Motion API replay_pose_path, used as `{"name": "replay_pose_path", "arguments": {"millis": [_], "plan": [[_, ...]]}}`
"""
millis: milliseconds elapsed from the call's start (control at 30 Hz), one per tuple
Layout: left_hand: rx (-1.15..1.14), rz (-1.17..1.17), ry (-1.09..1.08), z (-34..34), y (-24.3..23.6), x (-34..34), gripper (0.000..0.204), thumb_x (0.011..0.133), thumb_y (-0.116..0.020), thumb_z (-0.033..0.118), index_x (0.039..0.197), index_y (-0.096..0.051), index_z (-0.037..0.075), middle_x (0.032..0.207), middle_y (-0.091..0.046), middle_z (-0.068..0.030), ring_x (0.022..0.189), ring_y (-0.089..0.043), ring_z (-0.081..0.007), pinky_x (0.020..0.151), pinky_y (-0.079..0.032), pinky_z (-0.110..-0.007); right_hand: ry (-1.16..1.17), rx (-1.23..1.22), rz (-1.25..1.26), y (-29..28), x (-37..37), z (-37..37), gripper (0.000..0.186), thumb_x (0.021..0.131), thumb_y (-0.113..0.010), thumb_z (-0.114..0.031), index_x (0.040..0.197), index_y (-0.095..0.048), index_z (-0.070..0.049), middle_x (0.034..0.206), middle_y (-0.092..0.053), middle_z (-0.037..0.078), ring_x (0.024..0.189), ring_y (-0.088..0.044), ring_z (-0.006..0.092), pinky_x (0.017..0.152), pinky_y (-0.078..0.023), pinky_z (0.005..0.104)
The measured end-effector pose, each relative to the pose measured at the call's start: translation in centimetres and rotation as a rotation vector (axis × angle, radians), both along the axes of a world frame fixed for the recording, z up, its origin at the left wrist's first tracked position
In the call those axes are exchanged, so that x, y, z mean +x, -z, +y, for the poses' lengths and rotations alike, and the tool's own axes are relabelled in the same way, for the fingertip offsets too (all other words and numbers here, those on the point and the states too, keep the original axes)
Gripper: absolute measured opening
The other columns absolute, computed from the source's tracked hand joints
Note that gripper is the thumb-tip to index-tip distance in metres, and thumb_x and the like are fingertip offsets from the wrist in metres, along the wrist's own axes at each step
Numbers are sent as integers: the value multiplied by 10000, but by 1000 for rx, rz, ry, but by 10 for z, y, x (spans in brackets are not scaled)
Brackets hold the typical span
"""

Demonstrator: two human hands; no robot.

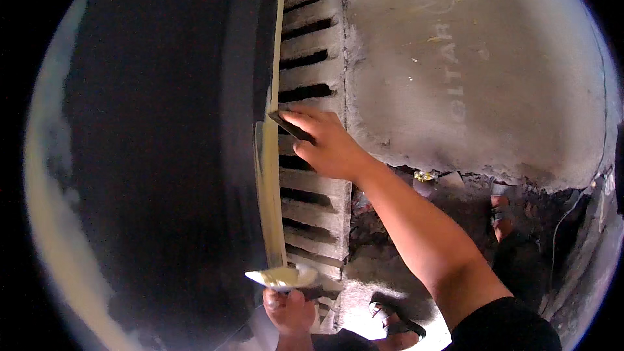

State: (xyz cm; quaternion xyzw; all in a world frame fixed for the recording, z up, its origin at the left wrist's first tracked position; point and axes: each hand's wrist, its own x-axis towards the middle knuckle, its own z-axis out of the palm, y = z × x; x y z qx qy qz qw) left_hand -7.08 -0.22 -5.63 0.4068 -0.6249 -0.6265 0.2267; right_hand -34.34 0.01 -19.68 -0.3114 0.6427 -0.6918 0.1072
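The right hand (pixel 327 145) is pinching a dark, flat blade (pixel 294 129) against the panel's edge, atop a pale yellow paste strip (pixel 272 201). Below, the left hand (pixel 288 312) is gripping a paste-laden spreader (pixel 286 277) near the strip's lower end. I'm thinking steady, light pressure at a constant tilt suits this best. The dark panel (pixel 149 143) is standing left; a slotted grating (pixel 318 212) is lying right, bordering a concrete slab (pixel 390 91).

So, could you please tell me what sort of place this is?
Probably a rough outdoor work area, though the dim picture leaves some doubt: a slotted grate, a worn concrete slab and broken ground by the slab's edge suggest it.
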Motion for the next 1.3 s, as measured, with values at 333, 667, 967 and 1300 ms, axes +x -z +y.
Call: {"name": "replay_pose_path", "arguments": {"millis": [333,667,967,1300], "plan": [[254,166,-149,-4,0,3,333,849,-585,36,1171,-500,35,1050,-614,-104,918,-624,-237,790,-567,-374,54,-59,61,-5,15,-30,594,718,-563,-40,1305,-531,-123,1344,-467,156,1164,-449,369,1012,-353,455],[-7,161,77,-13,14,-2,361,838,-604,21,1180,-490,39,1094,-608,-157,964,-624,-278,824,-565,-442,69,-13,264,-3,-38,-19,582,723,-599,-52,1283,-554,-204,1359,-471,104,1199,-413,376,1038,-322,462],[252,166,-113,-15,9,-4,447,770,-683,-9,1176,-511,67,1143,-602,-108,1000,-613,-282,854,-552,-449,-22,-9,374,25,-30,-24,616,679,-586,-3,1256,-576,-218,1381,-454,63,1248,-407,358,1052,-329,473],[56,100,-19,-18,8,1,461,764,-706,1,1176,-507,56,1120,-603,-100,956,-633,-263,815,-573,-423,34,-85,382,27,-53,-43,624,702,-593,-15,1281,-541,-243,1417,-408,71,1249,-397,358,1043,-339,492]]}}
